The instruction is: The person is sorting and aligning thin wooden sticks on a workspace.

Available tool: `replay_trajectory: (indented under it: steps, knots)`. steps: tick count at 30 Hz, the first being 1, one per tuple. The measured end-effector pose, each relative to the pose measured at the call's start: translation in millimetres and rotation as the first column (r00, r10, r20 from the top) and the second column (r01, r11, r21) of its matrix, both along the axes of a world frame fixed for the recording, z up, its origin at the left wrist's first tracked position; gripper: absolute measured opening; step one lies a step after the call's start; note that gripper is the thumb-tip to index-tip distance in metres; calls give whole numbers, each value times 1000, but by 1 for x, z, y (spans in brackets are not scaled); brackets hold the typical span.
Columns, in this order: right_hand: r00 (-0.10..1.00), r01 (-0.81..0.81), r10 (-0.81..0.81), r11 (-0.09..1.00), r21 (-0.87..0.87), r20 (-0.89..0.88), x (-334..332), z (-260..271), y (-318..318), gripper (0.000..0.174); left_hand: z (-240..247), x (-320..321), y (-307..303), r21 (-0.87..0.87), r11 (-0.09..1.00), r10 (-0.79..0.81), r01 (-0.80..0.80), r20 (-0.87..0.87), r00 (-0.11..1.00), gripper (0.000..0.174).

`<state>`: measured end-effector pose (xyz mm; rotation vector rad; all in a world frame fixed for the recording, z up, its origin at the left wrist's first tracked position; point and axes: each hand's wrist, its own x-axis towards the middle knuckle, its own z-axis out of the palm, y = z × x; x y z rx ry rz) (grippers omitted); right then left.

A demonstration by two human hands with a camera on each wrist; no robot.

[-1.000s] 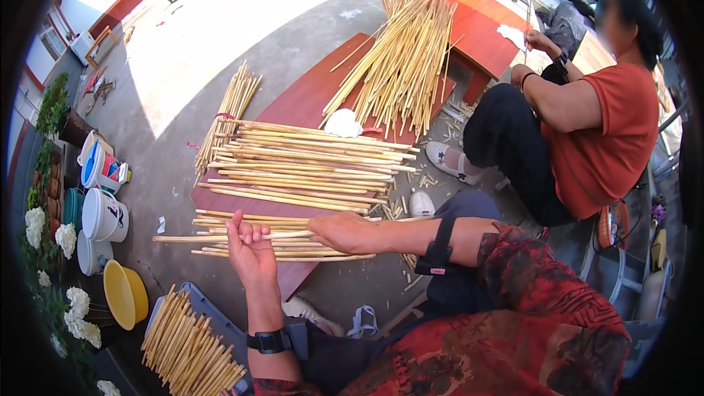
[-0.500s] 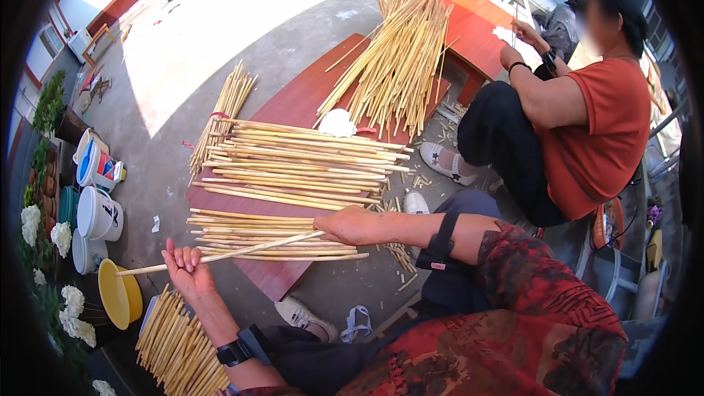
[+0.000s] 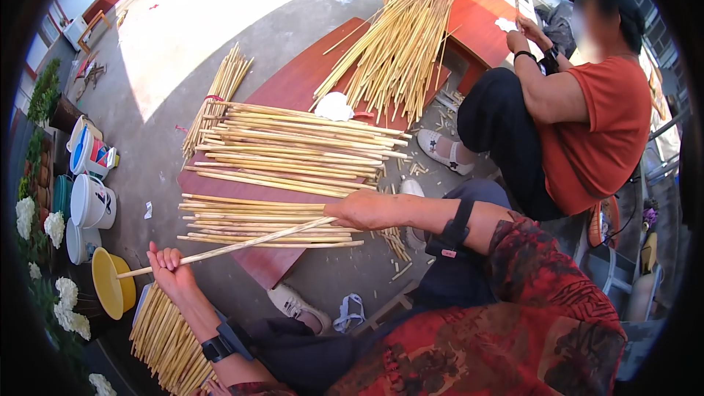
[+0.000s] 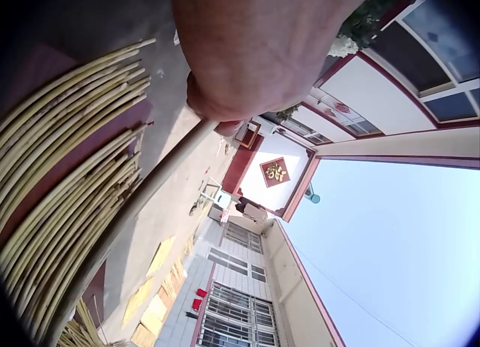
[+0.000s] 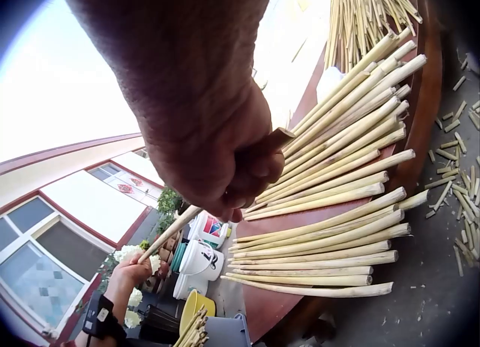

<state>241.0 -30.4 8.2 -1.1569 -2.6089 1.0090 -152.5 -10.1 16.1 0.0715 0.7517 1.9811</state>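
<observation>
My right hand (image 3: 361, 210) grips a long pale stalk (image 3: 253, 243) close to one end, and the cut tip pokes out past the fist in the right wrist view. Near the stalk's other end, my left hand (image 3: 174, 279) holds it with curled fingers. The stalk slants down to the left across the front row of stalks (image 3: 242, 210) on the dark red board (image 3: 270, 268). Behind that row lies a larger row of similar stalks (image 3: 293, 139). In the left wrist view, the held stalk (image 4: 161, 171) runs from below my hand toward the lower left.
A tied bundle (image 3: 224, 92) and a large heap of stalks (image 3: 400, 51) lie beyond. Short stalks (image 3: 165, 337) fill a bin at lower left, near a yellow basin (image 3: 114, 286) and white buckets (image 3: 92, 202). Another person (image 3: 594, 117) sits at right; offcuts litter the floor.
My left hand has moved left and down from beside the front row. The held stalk has swung from nearly level to slanting down leftward.
</observation>
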Motion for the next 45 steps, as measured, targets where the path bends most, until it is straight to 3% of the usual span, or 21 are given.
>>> replay_trajectory:
  steps: [3,4,6,11,15,18,22,28,32,33,37,39,41,45]
  knots:
    - [989,126,-106,968,216,-102,16,-2,4,12,-10,-9,-2,25,998,-62,63,-17,998,24]
    - [989,125,-106,969,214,-102,20,1,6,12,-10,-9,-2,22,996,-86,87,-19,996,24]
    - [972,192,-209,969,156,106,29,10,10,10,-9,-14,-2,12,999,-38,39,-27,999,25]
    - [958,247,-266,957,154,111,37,7,10,11,-9,-8,4,-38,998,54,-55,-17,998,27]
    - [965,183,-198,978,97,172,13,14,8,13,-13,36,12,0,993,-114,114,-58,992,26]
    - [977,171,-180,982,83,111,-7,3,5,14,-13,90,14,-43,963,-269,266,-78,960,24]
    - [982,177,-181,981,85,46,-28,10,6,18,-20,150,-1,-122,821,-569,558,-101,816,24]
    - [970,237,-229,965,111,-79,-42,3,9,23,-10,176,-8,-174,709,-705,683,-180,686,26]
    - [967,231,-232,973,-22,-108,-48,10,7,25,-15,180,-12,-153,645,-764,749,-170,623,26]
    - [970,217,-227,970,-107,-87,-49,13,6,26,-17,181,-13,-154,646,-763,747,-169,624,26]
    - [966,174,-190,979,-106,-174,-44,5,6,25,-17,180,-15,-186,630,-776,754,-154,611,25]
    - [979,133,-124,990,41,-163,-39,2,9,18,-16,178,-13,-211,626,-780,751,-162,605,24]
    - [982,138,-129,989,55,-135,-31,5,12,16,-15,169,-10,-177,665,-746,725,-122,655,22]
    - [985,152,-163,975,164,55,2,-2,22,13,-18,112,8,-208,870,-469,446,-73,880,22]
